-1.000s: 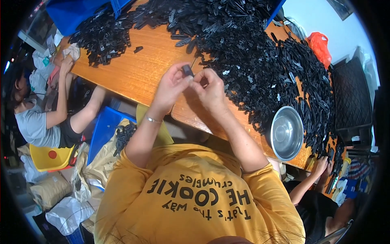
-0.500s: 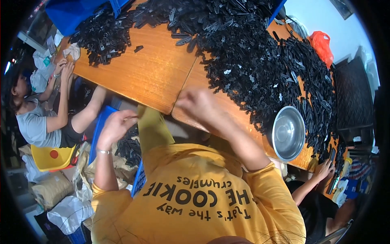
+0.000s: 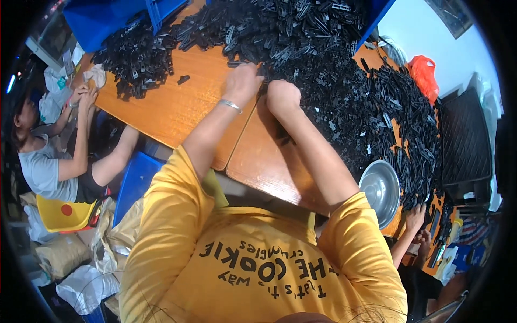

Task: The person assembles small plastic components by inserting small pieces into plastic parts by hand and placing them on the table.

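Observation:
Both my hands are over the table at the near edge of a big heap of small black plastic parts (image 3: 323,59). My left hand (image 3: 243,83), a silver bracelet on its wrist, has its fingers bent together at the longer black pieces; what is in them is hidden. Just to its right, my right hand (image 3: 284,98) is curled like a fist, knuckles up, against the heap's edge. Its fingertips are turned away from view, so anything it grips cannot be made out. A few dark bits lie under my right forearm.
A steel bowl (image 3: 380,194) stands at the table's right edge. Blue bins (image 3: 116,21) and a smaller black heap (image 3: 134,59) are at the far left. One person sits at left; another person's hands (image 3: 416,218) work at right. A red bag (image 3: 423,78) lies far right.
My left hand has come up from beside the table and reached forward to the heap. My right hand has moved forward and slightly right, from the table's near edge to the parts.

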The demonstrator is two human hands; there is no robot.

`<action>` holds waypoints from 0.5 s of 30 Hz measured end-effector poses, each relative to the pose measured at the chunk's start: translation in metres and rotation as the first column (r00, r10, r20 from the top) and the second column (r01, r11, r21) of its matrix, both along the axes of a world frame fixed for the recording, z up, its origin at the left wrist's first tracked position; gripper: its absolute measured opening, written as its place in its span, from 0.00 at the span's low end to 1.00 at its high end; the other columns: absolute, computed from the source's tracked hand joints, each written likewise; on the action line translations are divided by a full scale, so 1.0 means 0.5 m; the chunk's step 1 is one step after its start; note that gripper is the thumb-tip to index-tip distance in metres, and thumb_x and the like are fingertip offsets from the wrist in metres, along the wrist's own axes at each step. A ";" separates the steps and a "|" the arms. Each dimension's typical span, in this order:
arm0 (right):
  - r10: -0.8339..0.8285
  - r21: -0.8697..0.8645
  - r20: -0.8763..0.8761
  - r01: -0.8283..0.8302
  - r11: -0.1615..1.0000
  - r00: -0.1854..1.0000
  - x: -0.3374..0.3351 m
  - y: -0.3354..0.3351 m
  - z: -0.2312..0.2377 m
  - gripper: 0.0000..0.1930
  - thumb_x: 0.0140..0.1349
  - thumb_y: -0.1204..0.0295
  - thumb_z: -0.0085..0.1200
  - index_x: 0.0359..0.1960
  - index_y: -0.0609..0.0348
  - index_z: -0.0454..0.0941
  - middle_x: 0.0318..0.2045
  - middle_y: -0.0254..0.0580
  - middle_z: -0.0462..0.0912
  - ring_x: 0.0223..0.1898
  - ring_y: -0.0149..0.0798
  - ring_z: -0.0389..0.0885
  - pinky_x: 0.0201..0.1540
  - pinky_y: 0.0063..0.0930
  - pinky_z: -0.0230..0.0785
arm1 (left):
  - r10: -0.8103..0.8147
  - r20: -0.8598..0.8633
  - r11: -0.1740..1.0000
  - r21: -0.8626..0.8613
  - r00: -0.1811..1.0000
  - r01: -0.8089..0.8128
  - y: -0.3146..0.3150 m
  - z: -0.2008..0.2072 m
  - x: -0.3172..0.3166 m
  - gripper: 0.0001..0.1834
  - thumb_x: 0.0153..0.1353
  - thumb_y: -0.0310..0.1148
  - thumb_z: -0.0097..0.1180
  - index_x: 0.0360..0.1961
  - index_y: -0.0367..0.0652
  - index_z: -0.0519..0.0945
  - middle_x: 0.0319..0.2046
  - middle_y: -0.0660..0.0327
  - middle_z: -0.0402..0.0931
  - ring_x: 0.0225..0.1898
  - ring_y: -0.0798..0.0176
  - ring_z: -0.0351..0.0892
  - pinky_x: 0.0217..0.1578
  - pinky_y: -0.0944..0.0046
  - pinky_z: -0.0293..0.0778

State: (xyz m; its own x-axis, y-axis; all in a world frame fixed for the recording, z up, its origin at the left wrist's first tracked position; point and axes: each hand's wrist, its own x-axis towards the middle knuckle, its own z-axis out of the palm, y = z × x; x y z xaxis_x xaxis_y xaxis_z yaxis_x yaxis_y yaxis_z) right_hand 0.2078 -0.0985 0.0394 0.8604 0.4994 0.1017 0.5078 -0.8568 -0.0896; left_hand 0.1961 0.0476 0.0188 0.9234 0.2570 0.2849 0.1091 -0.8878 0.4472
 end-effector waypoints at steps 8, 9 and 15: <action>0.151 0.101 -0.051 -0.145 0.984 0.987 -0.051 -0.007 -0.024 0.08 0.58 0.76 0.58 0.38 0.60 0.87 0.42 0.56 0.88 0.42 0.56 0.90 0.47 0.45 0.83 | 0.068 -0.013 0.980 -0.186 0.998 -0.069 0.043 -0.040 -0.065 0.10 0.61 0.32 0.68 0.42 0.42 0.85 0.41 0.49 0.87 0.46 0.44 0.86 0.47 0.47 0.80; 0.165 0.145 -0.099 -0.150 0.978 0.981 -0.059 -0.010 -0.019 0.08 0.59 0.76 0.57 0.38 0.61 0.86 0.43 0.56 0.87 0.42 0.58 0.89 0.48 0.46 0.82 | 0.091 -0.026 0.932 -0.350 0.996 -0.094 0.049 -0.044 -0.082 0.10 0.61 0.30 0.68 0.42 0.42 0.85 0.40 0.49 0.87 0.45 0.44 0.86 0.46 0.48 0.80; 0.205 0.398 -0.274 -0.084 0.914 0.939 -0.085 -0.042 -0.012 0.10 0.57 0.72 0.64 0.39 0.62 0.84 0.37 0.57 0.88 0.44 0.61 0.87 0.49 0.49 0.80 | 0.050 0.063 0.997 0.047 0.997 -0.053 0.054 -0.013 -0.187 0.08 0.61 0.29 0.67 0.42 0.43 0.87 0.40 0.51 0.86 0.45 0.45 0.85 0.46 0.48 0.80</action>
